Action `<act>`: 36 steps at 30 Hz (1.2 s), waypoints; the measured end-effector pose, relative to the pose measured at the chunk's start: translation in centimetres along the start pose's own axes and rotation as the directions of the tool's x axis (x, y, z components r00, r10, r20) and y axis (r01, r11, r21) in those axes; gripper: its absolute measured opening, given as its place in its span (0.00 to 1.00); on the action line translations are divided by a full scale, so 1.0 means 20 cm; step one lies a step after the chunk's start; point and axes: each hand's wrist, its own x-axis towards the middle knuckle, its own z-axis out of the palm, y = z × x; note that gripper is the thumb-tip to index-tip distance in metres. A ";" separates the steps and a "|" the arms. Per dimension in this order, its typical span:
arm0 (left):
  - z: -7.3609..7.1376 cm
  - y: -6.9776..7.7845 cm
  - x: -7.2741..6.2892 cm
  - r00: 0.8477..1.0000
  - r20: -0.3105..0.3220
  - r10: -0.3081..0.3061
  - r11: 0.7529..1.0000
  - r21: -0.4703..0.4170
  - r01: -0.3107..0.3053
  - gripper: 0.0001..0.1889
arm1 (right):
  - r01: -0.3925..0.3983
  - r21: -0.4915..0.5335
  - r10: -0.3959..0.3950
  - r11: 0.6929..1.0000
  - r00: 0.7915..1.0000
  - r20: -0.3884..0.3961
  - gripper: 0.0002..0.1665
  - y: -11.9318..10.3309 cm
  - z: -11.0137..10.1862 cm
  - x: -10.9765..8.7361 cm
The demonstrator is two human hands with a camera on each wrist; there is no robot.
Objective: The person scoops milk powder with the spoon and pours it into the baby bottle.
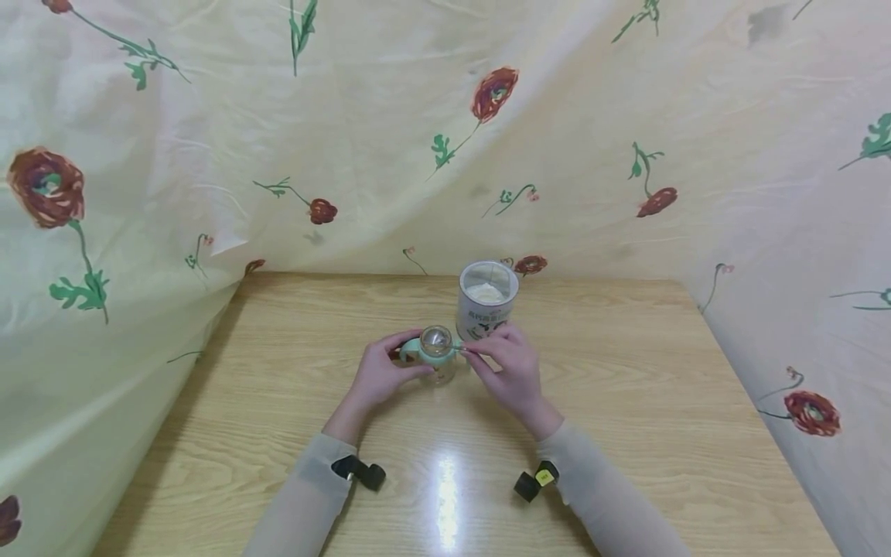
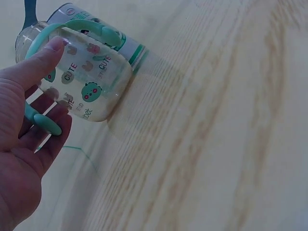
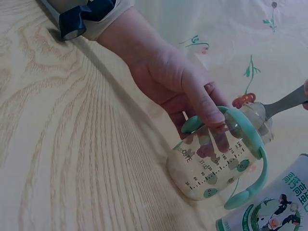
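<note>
A clear baby bottle (image 1: 441, 373) with mint-green handles and printed cartoon figures stands upright on the table. My left hand (image 1: 383, 375) grips it from the left, with the thumb (image 3: 208, 108) across its near side and the fingers behind. In the right wrist view, measuring marks run up the bottle's wall. My right hand (image 1: 511, 371) pinches the grey handle of a spoon (image 3: 285, 102) between thumb and fingertips. The spoon's bowl lies at the bottle's mouth (image 1: 436, 338). Just behind my right hand stands an open can (image 1: 480, 317) with white powder (image 1: 485, 293) inside.
The wooden table (image 1: 313, 325) carries the bottle and can near its back edge. A cloth (image 1: 390, 139) printed with red flowers hangs behind and along both sides. Black wrist cameras sit on both sleeves (image 1: 313, 472).
</note>
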 end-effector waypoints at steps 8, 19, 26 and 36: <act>0.00 0.01 0.00 1.000 -0.009 0.005 1.000 0.011 -0.005 0.34 | 0.071 -0.029 -0.071 0.997 0.997 0.019 0.16 0.00 0.00 0.01; 0.00 0.02 -0.01 1.000 -0.010 -0.004 1.000 -0.001 0.004 0.33 | 0.182 -0.095 -0.178 0.979 0.983 0.049 0.10 0.01 0.00 0.00; 0.00 0.02 -0.01 1.000 -0.006 -0.027 1.000 0.005 0.027 0.32 | 0.247 -0.122 -0.242 0.961 0.969 0.055 0.11 0.02 0.00 0.00; 0.00 0.02 -0.01 0.999 -0.012 -0.035 0.999 0.014 0.035 0.32 | 0.220 -0.104 -0.217 0.970 0.975 0.040 0.09 0.00 -0.02 0.00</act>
